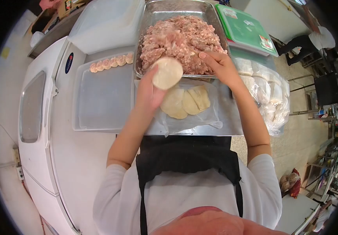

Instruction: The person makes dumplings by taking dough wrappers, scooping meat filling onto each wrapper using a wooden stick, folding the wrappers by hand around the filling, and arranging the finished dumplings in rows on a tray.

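Observation:
A round, pale dough wrapper (168, 73) lies in my left hand (151, 90), held over the near left edge of the metal tray (138, 58). Ground meat mixture (188, 37) is heaped in that tray. My right hand (219, 65) is at the tray's near right part, its fingers closed at the meat; what they hold is too small to make out. Below the tray, more wrappers (174, 105) overlap on a plastic sheet (212, 120). A row of filled dumplings (112, 62) sits along the far edge of the plastic tray (104, 98) at the left.
Stacked translucent containers (104, 25) stand at the back left, beside a white freezer (39, 105). Green lids (245, 29) lie at the back right, with bagged wrapper stacks (265, 88) nearer. Another person (319, 39) stands at the far right near a black chair (327, 88).

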Available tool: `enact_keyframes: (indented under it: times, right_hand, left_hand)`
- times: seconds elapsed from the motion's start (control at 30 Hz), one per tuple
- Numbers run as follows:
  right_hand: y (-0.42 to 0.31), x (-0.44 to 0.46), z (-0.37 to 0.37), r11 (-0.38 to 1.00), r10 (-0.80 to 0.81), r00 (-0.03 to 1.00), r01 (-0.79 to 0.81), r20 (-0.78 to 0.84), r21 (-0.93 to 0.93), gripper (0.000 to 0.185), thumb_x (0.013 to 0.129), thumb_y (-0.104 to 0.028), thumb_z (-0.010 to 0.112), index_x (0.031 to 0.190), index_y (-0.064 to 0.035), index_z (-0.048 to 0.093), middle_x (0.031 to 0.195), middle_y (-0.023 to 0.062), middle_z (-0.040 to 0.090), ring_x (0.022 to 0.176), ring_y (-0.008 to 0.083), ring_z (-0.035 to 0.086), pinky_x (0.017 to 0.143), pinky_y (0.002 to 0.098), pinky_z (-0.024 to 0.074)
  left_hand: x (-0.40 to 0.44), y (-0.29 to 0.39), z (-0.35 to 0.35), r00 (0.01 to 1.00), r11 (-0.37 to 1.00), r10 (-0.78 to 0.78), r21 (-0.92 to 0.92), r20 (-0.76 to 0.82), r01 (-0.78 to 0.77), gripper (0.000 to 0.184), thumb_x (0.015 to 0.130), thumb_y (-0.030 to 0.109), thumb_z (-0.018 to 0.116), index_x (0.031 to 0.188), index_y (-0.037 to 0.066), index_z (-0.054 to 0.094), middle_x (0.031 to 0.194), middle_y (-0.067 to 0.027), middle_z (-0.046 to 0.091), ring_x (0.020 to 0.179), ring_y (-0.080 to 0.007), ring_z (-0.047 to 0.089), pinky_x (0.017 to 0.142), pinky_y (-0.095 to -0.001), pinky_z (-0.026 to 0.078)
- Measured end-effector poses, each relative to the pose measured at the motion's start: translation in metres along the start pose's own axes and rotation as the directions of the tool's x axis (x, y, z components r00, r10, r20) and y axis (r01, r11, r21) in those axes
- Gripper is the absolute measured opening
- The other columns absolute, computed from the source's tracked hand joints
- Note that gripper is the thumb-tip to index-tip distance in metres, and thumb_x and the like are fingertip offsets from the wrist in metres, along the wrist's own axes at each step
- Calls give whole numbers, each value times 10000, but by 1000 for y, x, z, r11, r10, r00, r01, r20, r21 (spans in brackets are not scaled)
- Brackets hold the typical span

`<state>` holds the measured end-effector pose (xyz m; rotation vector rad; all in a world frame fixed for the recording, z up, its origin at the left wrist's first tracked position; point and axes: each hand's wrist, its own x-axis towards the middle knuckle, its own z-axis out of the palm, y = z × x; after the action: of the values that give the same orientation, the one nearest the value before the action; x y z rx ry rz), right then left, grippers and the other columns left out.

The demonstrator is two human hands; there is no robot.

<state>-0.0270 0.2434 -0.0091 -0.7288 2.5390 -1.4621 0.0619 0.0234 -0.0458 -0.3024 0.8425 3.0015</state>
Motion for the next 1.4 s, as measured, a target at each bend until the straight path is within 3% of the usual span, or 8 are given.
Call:
enact_keyframes:
  times: [0.07,0.27,0.57,0.67,0.9,1.03,1.3,1.4]
  right_hand:
    - [-3,5,4,979,162,984,-169,72,111,309,959,-279,561,1054,-6,668,802,115,673,745,204,628,718,358,484]
    - [1,-12,26,915,-312,946,275,-87,-294,265,935,-226,581,1101,-33,657,878,154,651,779,341,638,704,408,499]
    - [-31,-16,8,673,-453,891,356,18,-648,224,888,-171,593,1097,-99,634,877,125,641,782,320,651,625,417,524]
    - [-67,-20,-20,569,-230,966,232,119,-789,258,907,-167,584,1153,-98,617,848,121,603,761,341,628,640,440,502]
    - [-55,-19,-5,698,-382,918,362,106,-618,276,892,-150,569,1141,-42,621,880,146,648,829,333,644,696,412,520]
    - [-57,-23,-31,912,-266,964,253,3,-323,309,946,-201,563,1167,9,612,954,197,661,847,291,634,767,362,492]
    - [-67,-44,-43,960,-179,969,210,168,-187,315,953,-205,575,1144,41,621,1022,213,670,916,287,649,826,332,486]
    - [-46,-42,-28,938,-259,939,300,227,-171,297,936,-198,581,1126,25,635,1061,222,657,949,358,652,838,361,500]
  left_hand:
    - [15,4,27,996,997,68,-29,50,-67,493,1000,283,435,1365,-45,388,1334,-185,508,1242,-313,496,1092,-448,367]
    - [53,17,44,987,957,117,-278,110,-82,647,1005,458,334,1445,-12,269,1487,-181,330,1372,-339,326,1151,-496,249]
    - [48,30,45,976,969,215,-130,40,-209,732,967,550,363,1424,-19,317,1519,-191,285,1405,-376,266,1143,-567,204]
    - [45,38,44,979,973,201,-111,-42,-204,727,942,570,412,1373,-15,385,1495,-199,316,1393,-394,274,1128,-590,205]
    - [45,38,51,985,977,113,-167,-132,-135,589,937,528,487,1171,-12,471,1147,-159,551,1145,-325,499,1052,-503,354]
    - [48,39,33,961,979,178,62,210,-195,571,893,285,625,1342,11,403,1253,-181,507,1078,-305,551,947,-470,455]
    - [20,54,52,813,65,182,819,552,-571,493,759,107,763,1217,74,584,984,-36,686,940,-164,619,843,-333,505]
    - [34,71,46,769,100,-143,782,623,-615,332,714,105,796,1021,84,674,953,-30,665,847,-124,621,788,-284,495]
